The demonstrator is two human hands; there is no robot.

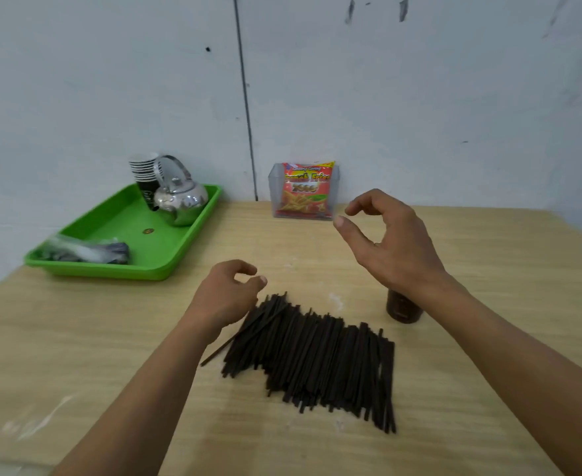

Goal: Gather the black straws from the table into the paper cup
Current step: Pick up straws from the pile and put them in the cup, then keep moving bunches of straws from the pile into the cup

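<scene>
We start at the fingertips: on the right hand the thumb and forefinger curve toward each other with a clear gap between them, and they hold nothing. The hand hangs in the air above the table. On the left hand the fingers are loosely curled, also around nothing, and they sit just beside the far left corner of the straws.

The straws themselves lie in one wide black heap on the wood between the two forearms, mostly side by side, with one or two angled out at the left edge. None of them is in either hand.

Out past the right wrist we catch the paper cup, brown, standing just beyond the heap's right end and half hidden by the arm.

Further out, on the far left, there is a green tray with a shiny kettle, a stack of cups and a crumpled plastic bag. Against the wall stands a snack packet in a clear holder.
</scene>
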